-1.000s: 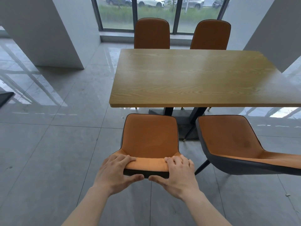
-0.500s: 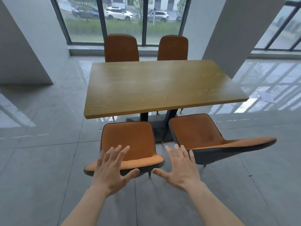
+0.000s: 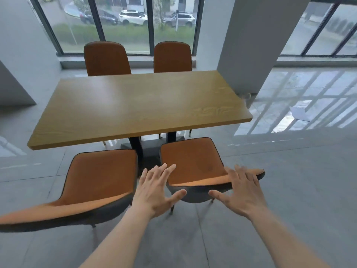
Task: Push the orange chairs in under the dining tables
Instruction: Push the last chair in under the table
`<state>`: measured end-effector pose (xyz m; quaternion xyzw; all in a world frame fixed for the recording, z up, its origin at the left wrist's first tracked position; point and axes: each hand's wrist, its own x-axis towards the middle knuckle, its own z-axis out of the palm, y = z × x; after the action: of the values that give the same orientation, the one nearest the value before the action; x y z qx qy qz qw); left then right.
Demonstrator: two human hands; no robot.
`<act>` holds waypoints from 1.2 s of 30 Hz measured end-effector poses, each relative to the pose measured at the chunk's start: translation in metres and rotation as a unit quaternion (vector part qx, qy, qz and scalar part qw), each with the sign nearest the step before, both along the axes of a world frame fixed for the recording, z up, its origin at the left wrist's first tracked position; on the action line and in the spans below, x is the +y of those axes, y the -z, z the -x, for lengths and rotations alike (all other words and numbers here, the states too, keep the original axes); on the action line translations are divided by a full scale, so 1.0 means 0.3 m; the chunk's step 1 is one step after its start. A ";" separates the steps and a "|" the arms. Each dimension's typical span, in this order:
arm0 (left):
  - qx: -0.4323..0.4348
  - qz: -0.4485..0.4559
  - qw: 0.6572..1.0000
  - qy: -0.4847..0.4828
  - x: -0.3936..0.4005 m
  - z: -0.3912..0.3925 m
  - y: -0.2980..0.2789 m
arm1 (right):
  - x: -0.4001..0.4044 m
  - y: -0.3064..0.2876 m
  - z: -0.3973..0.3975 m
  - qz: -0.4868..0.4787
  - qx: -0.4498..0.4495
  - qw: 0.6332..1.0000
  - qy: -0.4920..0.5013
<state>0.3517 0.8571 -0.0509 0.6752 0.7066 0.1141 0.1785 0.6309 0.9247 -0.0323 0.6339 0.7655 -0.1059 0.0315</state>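
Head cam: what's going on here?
A person is tidying orange chairs at a wooden dining table. Both hands are open with fingers spread, reaching toward the back of the near right chair: the left hand at its left side, the right hand at its right end. Neither has gripped it yet. That chair and the near left chair both sit outside the table edge. Two more chairs stand at the far side.

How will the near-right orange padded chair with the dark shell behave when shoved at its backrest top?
The near-right orange padded chair probably slides easily: thin legs on glossy grey floor tiles. Pushing high may tip it forward, not glide. Its moulded shell looks stiff, so both open hands should transmit force without flex.
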 end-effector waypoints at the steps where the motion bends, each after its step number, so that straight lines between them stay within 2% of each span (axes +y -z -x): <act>1: -0.011 0.007 1.000 -0.008 0.030 -0.084 0.014 | 0.043 0.012 -0.083 0.007 -0.011 1.000 -0.008; 7: -0.063 0.055 0.996 -0.025 0.138 -0.455 0.114 | 0.251 0.092 -0.390 0.083 -0.055 0.992 -0.078; 11: -0.021 0.090 0.995 -0.038 0.193 -0.562 0.178 | 0.341 0.139 -0.439 0.089 -0.019 0.989 -0.118; 15: -0.003 0.064 0.996 -0.061 0.226 -0.567 0.212 | 0.413 0.175 -0.445 0.113 0.011 0.984 -0.136; 20: -0.006 0.094 0.994 -0.062 0.248 -0.536 0.209 | 0.423 0.216 -0.441 0.097 0.008 0.983 -0.155; 24: -0.008 0.096 0.994 -0.058 0.245 -0.528 0.206 | 0.382 0.249 -0.418 0.059 0.017 0.991 -0.115; 36: 0.009 0.089 0.995 -0.047 0.179 -0.505 0.187 | 0.263 0.229 -0.378 0.078 0.002 0.993 -0.088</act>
<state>0.5031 0.9109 -0.1070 0.6235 0.7466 0.0531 0.2258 0.7442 1.0035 -0.1010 0.5597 0.8076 -0.1635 0.0887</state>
